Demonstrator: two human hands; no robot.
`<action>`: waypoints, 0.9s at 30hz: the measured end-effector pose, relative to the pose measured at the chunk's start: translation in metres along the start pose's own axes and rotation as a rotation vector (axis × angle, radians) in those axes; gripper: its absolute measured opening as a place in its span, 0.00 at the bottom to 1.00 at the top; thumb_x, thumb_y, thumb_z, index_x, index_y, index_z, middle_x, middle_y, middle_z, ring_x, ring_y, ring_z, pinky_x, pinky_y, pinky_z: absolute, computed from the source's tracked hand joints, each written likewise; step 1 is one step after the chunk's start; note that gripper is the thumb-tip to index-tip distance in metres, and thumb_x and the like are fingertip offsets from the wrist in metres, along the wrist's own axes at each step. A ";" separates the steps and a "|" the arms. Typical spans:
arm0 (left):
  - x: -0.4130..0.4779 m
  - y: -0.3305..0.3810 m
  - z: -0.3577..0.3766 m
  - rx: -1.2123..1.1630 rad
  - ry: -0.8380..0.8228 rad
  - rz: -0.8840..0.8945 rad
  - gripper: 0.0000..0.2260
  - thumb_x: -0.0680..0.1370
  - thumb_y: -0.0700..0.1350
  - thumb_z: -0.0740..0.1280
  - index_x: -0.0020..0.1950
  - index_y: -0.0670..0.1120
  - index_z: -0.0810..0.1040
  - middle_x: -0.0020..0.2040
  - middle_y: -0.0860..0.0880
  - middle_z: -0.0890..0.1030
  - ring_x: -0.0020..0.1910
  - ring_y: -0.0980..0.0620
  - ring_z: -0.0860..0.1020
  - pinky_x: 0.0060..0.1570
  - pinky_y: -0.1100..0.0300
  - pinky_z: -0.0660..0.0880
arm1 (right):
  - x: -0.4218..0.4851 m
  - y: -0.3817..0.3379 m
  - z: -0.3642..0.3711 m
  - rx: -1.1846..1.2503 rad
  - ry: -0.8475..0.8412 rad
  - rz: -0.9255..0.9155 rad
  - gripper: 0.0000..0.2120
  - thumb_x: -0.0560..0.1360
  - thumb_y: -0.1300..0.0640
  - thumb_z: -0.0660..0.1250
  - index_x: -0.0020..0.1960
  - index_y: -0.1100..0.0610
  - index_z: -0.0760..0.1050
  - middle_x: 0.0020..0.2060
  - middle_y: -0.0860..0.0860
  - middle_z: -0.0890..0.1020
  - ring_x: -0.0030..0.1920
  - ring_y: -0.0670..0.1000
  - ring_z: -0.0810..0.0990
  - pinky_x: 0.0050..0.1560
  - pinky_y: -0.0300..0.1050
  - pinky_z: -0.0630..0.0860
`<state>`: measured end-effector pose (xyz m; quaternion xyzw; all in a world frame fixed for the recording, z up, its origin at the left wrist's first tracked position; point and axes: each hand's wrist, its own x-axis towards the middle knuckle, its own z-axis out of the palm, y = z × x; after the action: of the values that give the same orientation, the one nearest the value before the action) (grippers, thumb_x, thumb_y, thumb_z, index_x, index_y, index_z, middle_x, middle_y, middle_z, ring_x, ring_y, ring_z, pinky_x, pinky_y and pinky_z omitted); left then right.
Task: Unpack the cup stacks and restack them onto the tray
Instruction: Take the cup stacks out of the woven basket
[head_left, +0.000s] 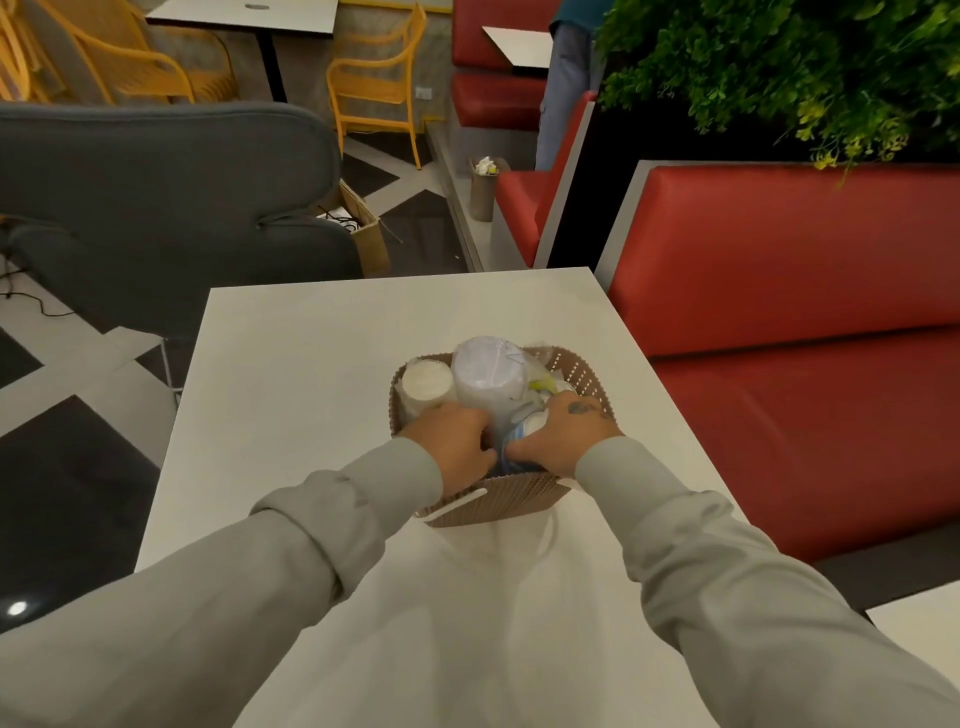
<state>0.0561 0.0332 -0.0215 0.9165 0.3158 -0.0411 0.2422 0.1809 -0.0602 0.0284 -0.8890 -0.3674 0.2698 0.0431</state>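
Sleeves (311, 545), basket (498, 500) w/ cup stacks (483, 379)

Long pale grey sleeves (337, 525) with folded cuffs; dark tattoo on right hand (563, 434).

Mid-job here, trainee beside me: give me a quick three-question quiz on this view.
1. True or false: the left hand and right hand both reach into the brown basket.
2. The basket stands on: A the red bench; B the white table; C the floor.
3. Fill in: the tall wrapped cup stack stands to the ____ of the small white stack.
Key: 1 true; 2 B; 3 right.
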 end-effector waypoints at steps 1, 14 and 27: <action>-0.002 0.003 -0.002 0.029 0.098 0.039 0.04 0.79 0.49 0.64 0.48 0.50 0.75 0.42 0.51 0.80 0.42 0.48 0.79 0.43 0.53 0.79 | 0.000 0.000 0.000 0.004 0.002 -0.005 0.31 0.71 0.46 0.74 0.68 0.57 0.68 0.65 0.59 0.71 0.52 0.57 0.73 0.47 0.43 0.70; 0.005 0.004 -0.008 0.186 0.367 0.110 0.20 0.83 0.50 0.60 0.75 0.53 0.67 0.57 0.47 0.79 0.49 0.38 0.80 0.44 0.50 0.74 | -0.007 0.005 0.008 0.065 0.076 -0.019 0.30 0.69 0.44 0.74 0.66 0.57 0.71 0.62 0.58 0.73 0.50 0.55 0.72 0.47 0.44 0.74; 0.009 -0.002 -0.010 0.209 0.361 0.126 0.19 0.84 0.48 0.59 0.76 0.53 0.66 0.55 0.46 0.81 0.48 0.40 0.80 0.39 0.53 0.71 | -0.015 0.012 -0.025 0.189 0.140 -0.074 0.18 0.68 0.46 0.74 0.50 0.55 0.73 0.44 0.50 0.75 0.49 0.55 0.76 0.41 0.44 0.72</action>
<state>0.0616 0.0441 -0.0152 0.9470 0.2902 0.1064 0.0873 0.1927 -0.0762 0.0525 -0.8834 -0.3691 0.2389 0.1622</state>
